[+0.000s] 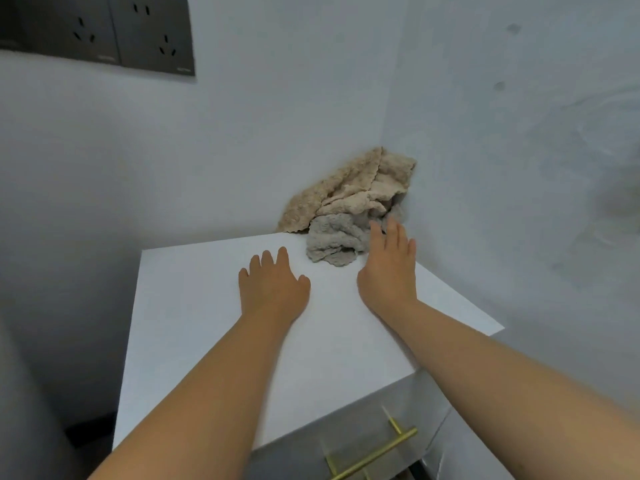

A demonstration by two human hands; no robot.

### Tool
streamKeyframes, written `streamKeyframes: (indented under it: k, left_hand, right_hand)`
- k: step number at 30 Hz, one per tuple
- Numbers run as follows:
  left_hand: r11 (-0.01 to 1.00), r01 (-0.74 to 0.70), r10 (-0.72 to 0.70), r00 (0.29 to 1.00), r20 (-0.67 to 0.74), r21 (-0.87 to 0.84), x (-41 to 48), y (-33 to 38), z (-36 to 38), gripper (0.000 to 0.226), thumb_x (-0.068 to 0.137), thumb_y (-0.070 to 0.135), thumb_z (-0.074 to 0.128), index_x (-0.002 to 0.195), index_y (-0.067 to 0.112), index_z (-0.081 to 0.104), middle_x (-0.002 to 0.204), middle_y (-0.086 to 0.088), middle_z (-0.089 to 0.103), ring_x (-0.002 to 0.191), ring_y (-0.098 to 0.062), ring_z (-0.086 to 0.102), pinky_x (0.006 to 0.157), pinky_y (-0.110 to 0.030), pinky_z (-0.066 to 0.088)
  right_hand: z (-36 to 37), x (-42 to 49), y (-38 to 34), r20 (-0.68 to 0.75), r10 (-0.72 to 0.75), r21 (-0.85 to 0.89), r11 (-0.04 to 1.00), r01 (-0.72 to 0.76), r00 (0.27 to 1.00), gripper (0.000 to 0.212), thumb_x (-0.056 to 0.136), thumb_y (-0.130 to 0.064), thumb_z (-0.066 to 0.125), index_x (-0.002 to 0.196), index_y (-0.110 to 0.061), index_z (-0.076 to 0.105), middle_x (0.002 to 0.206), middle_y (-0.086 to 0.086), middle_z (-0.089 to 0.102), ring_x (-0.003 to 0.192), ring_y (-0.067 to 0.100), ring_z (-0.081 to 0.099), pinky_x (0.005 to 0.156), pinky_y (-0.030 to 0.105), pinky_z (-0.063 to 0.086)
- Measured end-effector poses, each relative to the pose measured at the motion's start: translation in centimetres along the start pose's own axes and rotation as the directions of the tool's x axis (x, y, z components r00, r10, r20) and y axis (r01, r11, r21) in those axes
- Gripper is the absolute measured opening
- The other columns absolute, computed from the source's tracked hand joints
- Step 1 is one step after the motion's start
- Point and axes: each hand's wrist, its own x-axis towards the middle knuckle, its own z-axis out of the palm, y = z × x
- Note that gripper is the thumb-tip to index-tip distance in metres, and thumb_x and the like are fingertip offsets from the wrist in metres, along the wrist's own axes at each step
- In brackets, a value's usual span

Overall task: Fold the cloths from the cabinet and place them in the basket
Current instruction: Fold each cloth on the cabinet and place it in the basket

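A brass drawer handle [372, 453] is showing nearest, below the white cabinet top [207, 323]. The left hand [273, 289] is lying flat and open on that top, holding nothing. The right hand [388, 271], fingers straight and empty, is reaching at a crumpled grey cloth [332, 242]; contact is unclear. Behind it, a beige cloth [349, 188] is slumping in the wall corner. The pickup step seems to be starting: next, one cloth needs gripping and spreading. No basket is showing.

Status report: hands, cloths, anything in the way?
Left hand rests on cabinet top, right hand open beside grey cloth. Beige cloth crumpled behind it in the corner, both unfolded. Nothing in the way; basket not seen.
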Motion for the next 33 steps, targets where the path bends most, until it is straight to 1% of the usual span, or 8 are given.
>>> streamKeyframes:
  k: [4,10,12,15,18,22,29,33]
  left_hand:
    - [1.0,-0.002,0.002,1.0,-0.008,0.009,1.0,0.0,0.4,0.064,0.095,0.044,0.031,0.151,0.02,0.012,0.154,-0.004,0.024,0.142,-0.024,0.018,0.115,-0.045,0.015]
    - [1.0,-0.003,0.003,1.0,-0.007,-0.002,1.5,0.1,0.3,0.065,0.095,0.044,0.032,0.151,0.02,0.009,0.154,-0.002,0.025,0.143,-0.023,0.018,0.116,-0.045,0.014]
    - [1.0,-0.004,0.004,1.0,-0.009,-0.022,1.5,0.0,0.3,0.065,0.096,0.043,0.033,0.152,0.021,0.009,0.153,-0.002,0.026,0.143,-0.023,0.017,0.117,-0.045,0.013]
    - [0.999,-0.004,0.004,1.0,-0.006,-0.054,1.4,-0.1,0.3,0.065,0.096,0.041,0.035,0.152,0.02,0.009,0.153,-0.002,0.027,0.144,-0.023,0.016,0.117,-0.045,0.013]
    - [0.998,-0.006,0.005,1.0,-0.009,-0.064,1.4,0.0,0.2,0.065,0.096,0.04,0.036,0.152,0.02,0.009,0.152,-0.003,0.028,0.144,-0.024,0.016,0.117,-0.045,0.012]
    - [0.996,-0.007,0.006,1.0,-0.015,-0.087,1.3,0.0,0.0,0.065,0.095,0.038,0.037,0.151,0.02,0.01,0.153,-0.002,0.027,0.143,-0.023,0.017,0.116,-0.046,0.011]
    - [0.892,-0.154,0.06,0.972,-0.228,-0.425,0.3,0.4,-1.0,0.063,0.093,0.018,0.049,0.149,0.02,0.021,0.154,0.003,0.026,0.141,-0.016,0.021,0.112,-0.029,0.021]
    - [0.763,-0.287,0.082,0.932,-0.353,-0.58,-1.9,2.8,-2.7,0.06,0.093,0.01,0.046,0.149,0.019,0.025,0.154,0.003,0.026,0.141,-0.013,0.02,0.116,-0.031,0.021]
  right_hand:
    - [-1.3,4.4,0.0,-0.24,-0.075,0.157,0.981,0.115,0.968,0.062,0.085,-0.009,0.054,0.142,-0.002,0.033,0.15,0.017,0.031,0.139,0.032,0.027,0.116,0.046,0.02]
    - [-2.8,9.2,-0.9,0.252,0.111,0.417,0.884,-0.212,0.961,0.071,0.098,-0.049,0.037,0.151,-0.01,0.011,0.137,0.015,0.051,0.127,0.033,0.046,0.104,0.043,0.037]
    - [-2.4,9.5,-1.3,0.285,0.135,0.394,0.886,-0.244,0.949,0.07,0.1,-0.044,0.036,0.152,-0.009,0.005,0.136,0.017,0.052,0.122,0.033,0.05,0.098,0.038,0.038]
    - [-1.9,9.6,-1.5,0.269,0.12,0.322,0.924,-0.207,0.956,0.059,0.1,-0.024,0.04,0.151,-0.015,0.012,0.102,0.012,0.062,0.081,0.026,0.06,0.069,0.032,0.044]
    - [-1.5,10.3,-1.3,0.307,0.054,0.161,0.981,-0.107,0.95,0.03,0.086,0.0,0.041,0.109,-0.01,0.057,0.081,0.007,0.057,0.073,0.025,0.055,0.058,0.028,0.04]
    - [-1.8,10.0,-1.7,0.253,0.039,0.003,0.999,-0.041,0.967,0.029,0.08,0.007,0.045,0.06,-0.012,0.051,0.055,0.002,0.044,0.049,0.018,0.04,0.043,0.021,0.027]
    - [-6.5,9.2,-3.0,-0.113,-0.041,0.298,0.952,0.073,0.993,0.019,0.091,-0.006,0.045,0.095,-0.005,0.064,0.105,0.01,0.057,0.104,0.027,0.048,0.086,0.039,0.042]
    - [-11.7,8.4,-3.7,-0.065,0.055,0.565,0.825,-0.009,0.996,0.018,0.088,-0.006,0.046,0.09,-0.01,0.063,0.094,0.004,0.063,0.084,0.02,0.057,0.069,0.03,0.044]
